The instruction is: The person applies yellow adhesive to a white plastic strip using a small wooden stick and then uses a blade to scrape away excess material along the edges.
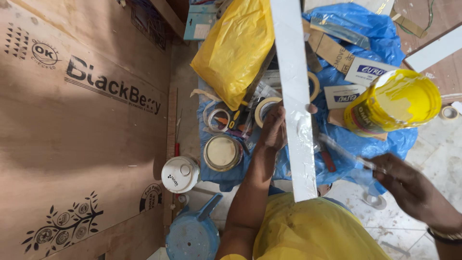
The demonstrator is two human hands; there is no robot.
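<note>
Hands first: the left hand [273, 129] is clasped round the edge of the long white strip [294, 96], about midway along it, while the right hand [409, 185] is closed on a thin putty blade [344, 151] whose tip is brought to the strip's wet, glossy patch. The strip is held over a blue plastic sheet [380, 139], its long axis running almost straight away from the body, near end by the yellow shirt [313, 231], far end out of view at the top. It is judged stiff and fairly light, a board to be gripped by its edges, since the smeared face looks slippery and easily marred. Further out, a tilted yellow paint tub [397, 103] is seen to the right, a yellow bag [236, 48] and rolls of masking tape [264, 108] to the left, then an open tin [222, 152], a white lidded jar [179, 174], a blue stool [192, 236] and a plywood sheet [82, 130].
</note>
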